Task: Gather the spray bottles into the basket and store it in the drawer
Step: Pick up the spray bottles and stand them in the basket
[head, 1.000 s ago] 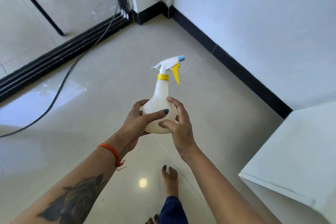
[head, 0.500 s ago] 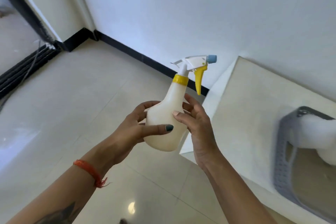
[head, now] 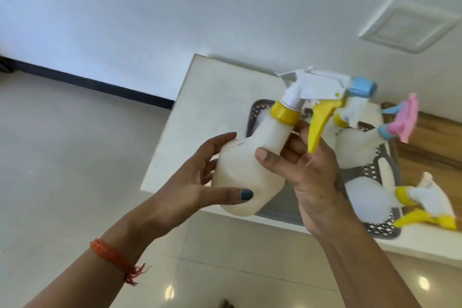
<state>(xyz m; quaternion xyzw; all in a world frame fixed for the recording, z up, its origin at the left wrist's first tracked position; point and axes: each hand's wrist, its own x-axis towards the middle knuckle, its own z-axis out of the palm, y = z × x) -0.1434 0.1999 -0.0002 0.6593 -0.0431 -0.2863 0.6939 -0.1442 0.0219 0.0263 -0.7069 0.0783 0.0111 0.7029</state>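
Note:
I hold a white spray bottle (head: 250,172) with a yellow collar, yellow trigger and blue nozzle in both hands, tilted to the right. My left hand (head: 197,182) cups its round body, thumb across the front. My right hand (head: 307,170) grips the bottle near its neck. The bottle hangs just in front of a grey perforated basket (head: 385,227) on a white cabinet top (head: 200,117). Inside the basket lie other spray bottles: one with a yellow trigger (head: 372,197) at the right end, one with a pink trigger (head: 360,145) behind.
The white cabinet top meets a wooden surface (head: 430,147) on the right. A white wall with a black baseboard (head: 87,82) runs behind. Glossy tiled floor (head: 75,157) spreads to the left and below. A white vent plate (head: 407,25) is on the wall.
My view has swung right and the cabinet with the basket has come fully into sight. The held bottle has moved up to the basket and tilted right.

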